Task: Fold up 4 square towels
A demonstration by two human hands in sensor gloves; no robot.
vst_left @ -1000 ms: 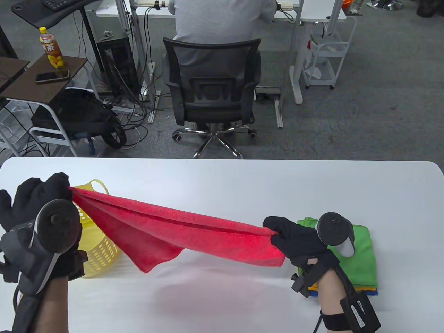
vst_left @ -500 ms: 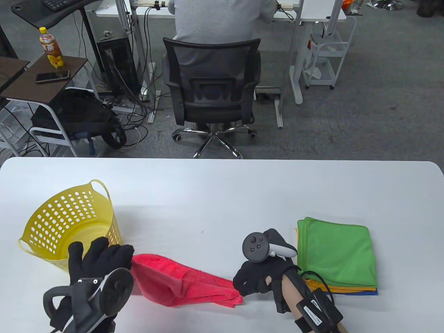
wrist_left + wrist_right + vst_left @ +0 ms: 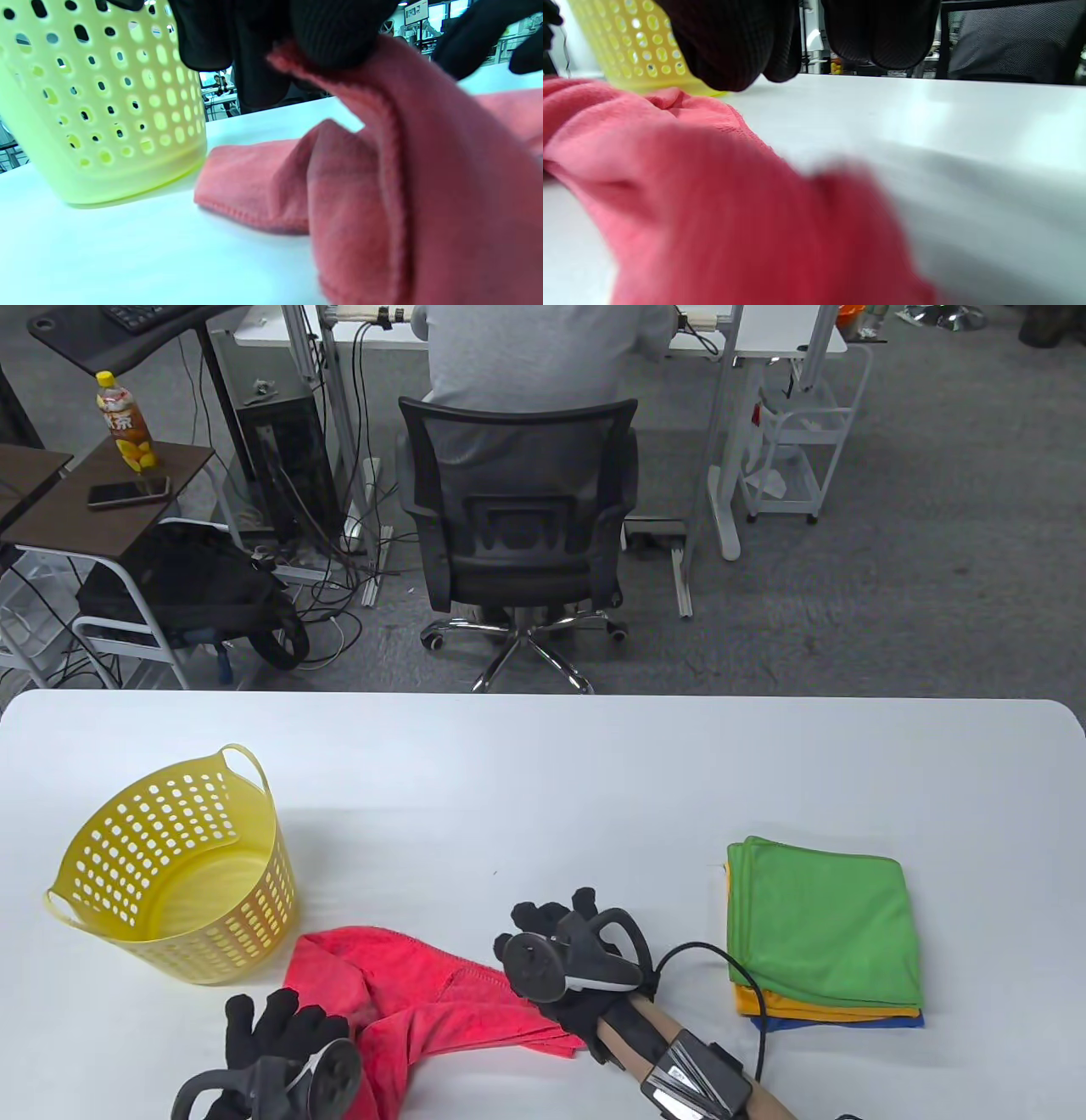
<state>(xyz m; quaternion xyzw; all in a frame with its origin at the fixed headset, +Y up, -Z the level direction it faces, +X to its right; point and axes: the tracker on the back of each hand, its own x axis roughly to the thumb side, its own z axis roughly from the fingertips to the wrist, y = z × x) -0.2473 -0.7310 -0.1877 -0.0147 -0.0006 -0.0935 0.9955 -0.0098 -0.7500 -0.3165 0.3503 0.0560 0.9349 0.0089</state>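
The red towel [image 3: 441,1005] lies crumpled on the white table [image 3: 543,780] near the front edge. My left hand [image 3: 276,1031] is at its left end. In the left wrist view my left hand [image 3: 326,51] pinches a raised hem of the red towel [image 3: 382,169]. My right hand [image 3: 547,920] lies over the towel's right end with fingers spread forward over the table. In the right wrist view its fingers [image 3: 734,46] hang free above the table and the red towel [image 3: 691,190] lies below them. A folded stack stands at the right: green towel [image 3: 823,916] on top, orange [image 3: 806,1008] and blue [image 3: 848,1023] under it.
A yellow perforated basket [image 3: 93,848] stands on the table's left, just behind the towel; it also shows in the left wrist view [image 3: 97,106]. Beyond the far table edge a person sits on a black office chair [image 3: 517,517].
The towel, held stretched in the air between both hands, came down onto the table. My right hand let go and moved left over its end. My left hand drew back toward the front edge.
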